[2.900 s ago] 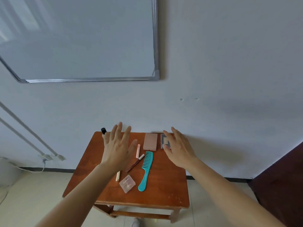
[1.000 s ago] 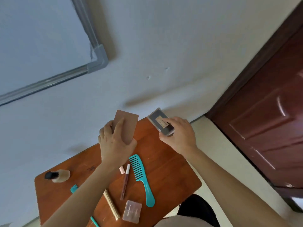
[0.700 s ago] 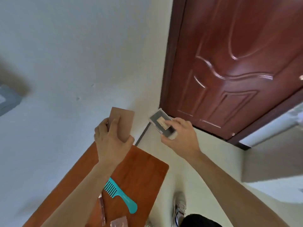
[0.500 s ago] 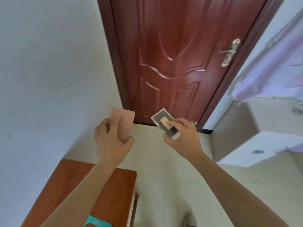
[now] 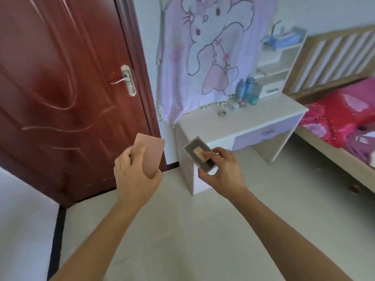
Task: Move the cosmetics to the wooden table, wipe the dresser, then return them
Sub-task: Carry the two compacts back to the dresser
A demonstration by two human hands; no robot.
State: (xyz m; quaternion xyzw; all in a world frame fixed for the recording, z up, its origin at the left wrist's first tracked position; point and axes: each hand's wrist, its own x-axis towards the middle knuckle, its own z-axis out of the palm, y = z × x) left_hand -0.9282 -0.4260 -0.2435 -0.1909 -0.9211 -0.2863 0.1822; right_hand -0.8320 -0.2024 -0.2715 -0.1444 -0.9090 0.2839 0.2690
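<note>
- My left hand [image 5: 135, 175] is gripping the pink palette [image 5: 149, 154], fingers curled round it, left of the dresser [image 5: 261, 116].
- My right hand [image 5: 222, 171] is pinching the clear-cased dark compact [image 5: 199, 154] in front of the dresser's left end.

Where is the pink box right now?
In the head view the pink box is left of centre, held in the left hand before the red-brown door, beside the dark case in the right hand.

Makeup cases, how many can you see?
2: a pink case in the left hand, a dark case in the right hand. Blurred dresser items might hide more.
</note>
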